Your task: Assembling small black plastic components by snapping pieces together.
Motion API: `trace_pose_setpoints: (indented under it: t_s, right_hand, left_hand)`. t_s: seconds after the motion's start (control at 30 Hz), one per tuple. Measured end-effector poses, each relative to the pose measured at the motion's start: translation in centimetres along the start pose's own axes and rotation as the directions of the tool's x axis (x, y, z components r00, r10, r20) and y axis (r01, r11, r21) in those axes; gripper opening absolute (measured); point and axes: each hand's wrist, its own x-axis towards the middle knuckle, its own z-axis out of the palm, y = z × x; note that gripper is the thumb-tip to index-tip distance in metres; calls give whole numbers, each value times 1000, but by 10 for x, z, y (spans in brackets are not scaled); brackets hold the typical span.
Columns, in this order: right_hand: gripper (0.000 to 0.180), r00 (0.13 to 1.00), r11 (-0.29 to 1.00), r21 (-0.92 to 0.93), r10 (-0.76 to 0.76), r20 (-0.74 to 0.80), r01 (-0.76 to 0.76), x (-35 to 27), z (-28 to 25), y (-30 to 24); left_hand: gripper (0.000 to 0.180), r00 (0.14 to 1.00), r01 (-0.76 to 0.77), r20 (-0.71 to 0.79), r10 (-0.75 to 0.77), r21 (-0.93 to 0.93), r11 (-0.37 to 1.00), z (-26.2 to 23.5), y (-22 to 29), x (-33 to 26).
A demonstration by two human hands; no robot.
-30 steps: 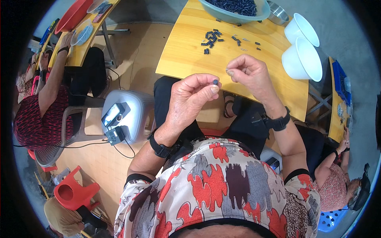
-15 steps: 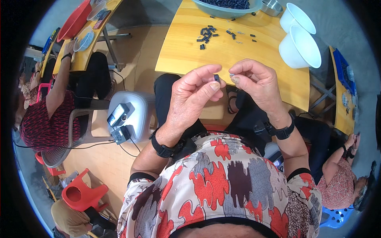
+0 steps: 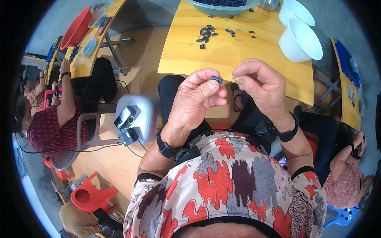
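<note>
My left hand (image 3: pixel 196 97) pinches a small dark cylindrical part (image 3: pixel 216 79) between thumb and forefinger, in front of the table's near edge. Level with it, a short way to the right, my right hand (image 3: pixel 264 85) holds a tiny silvery metal piece (image 3: pixel 234 77) at its fingertips. The two held pieces are apart. Beyond my hands, a loose pile of dark cylindrical parts (image 3: pixel 206 33) lies on the yellow wooden table (image 3: pixel 190 61). A few more dark parts and small silvery pieces (image 3: pixel 238 39) lie right of the pile.
At the table's back stands a wide basin (image 3: pixel 222 10) full of dark parts, beside a metal bowl (image 3: pixel 270 4). Two white tubs (image 3: pixel 300 41) stand at the right. A grey stool (image 3: pixel 137 105) with devices and cables is at my left. Other people sit at tables on both sides.
The dark part in my left hand has turned from upright to lying more sideways. My right hand has shifted slightly right, and the whole view has shifted a little.
</note>
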Motion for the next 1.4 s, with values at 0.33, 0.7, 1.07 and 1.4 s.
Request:
trace_pose_setpoints:
  t_s: [0.33, 0.7, 1.07, 1.4]
  right_hand:
    - [10, 987, 971, -172, -163, 16, 163, -2, 8, 4]
    - [10, 982, 940, -286, -184, 35, 186, -3, 13, -5]
    - [11, 972, 879, -426, -146, 186, 213, 4, 8, -15]
    - [12, 943, 940, -321, 0, 333, 114, 18, 3, -32]
  left_hand:
    - [21, 999, 38, 28, -35, -106, 994, -1, -1, -3]
    - [19, 999, -11, 30, 14, -115, 993, 3, -4, -6]
    - [16, 996, -55, -59, 66, 172, 984, 3, -6, -11]
    - [17, 998, -63, -13, 69, 275, 959, 7, -4, -15]
